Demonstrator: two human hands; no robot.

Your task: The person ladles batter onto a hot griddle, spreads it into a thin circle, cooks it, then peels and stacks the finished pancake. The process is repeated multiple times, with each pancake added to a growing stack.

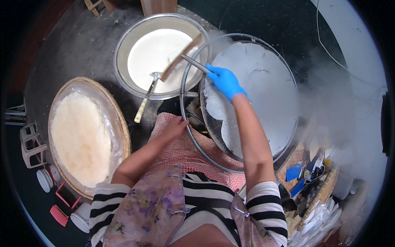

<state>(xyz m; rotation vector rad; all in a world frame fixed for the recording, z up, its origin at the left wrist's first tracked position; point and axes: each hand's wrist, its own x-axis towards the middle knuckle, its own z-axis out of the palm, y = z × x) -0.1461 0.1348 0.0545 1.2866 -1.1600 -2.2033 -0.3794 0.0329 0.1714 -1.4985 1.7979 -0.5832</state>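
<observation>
My right hand [226, 81], in a blue glove, grips the metal handle of a scraper with a long wooden blade [177, 63]. That blade hangs over a wide metal basin [121, 69] of white liquid batter [151, 55]. A ladle [142, 109] with a pale yellow handle leans on the basin's near rim. On the right, a thin white layer [256, 102] covers most of a round, steaming griddle [209, 123] inside a metal ring [199, 146]. My bare left hand [176, 127] is at the ring's left side, fingertips against it; its grip is partly hidden.
At left, a woven tray [123, 129] lined with clear plastic carries round pale sheets [81, 139]. Plastic stools [33, 145] and white buckets [81, 217] stand beyond it. A red-checked cloth [172, 151] covers my lap. Steam drifts right, above a cluttered box [297, 173] and plastic bags [318, 225].
</observation>
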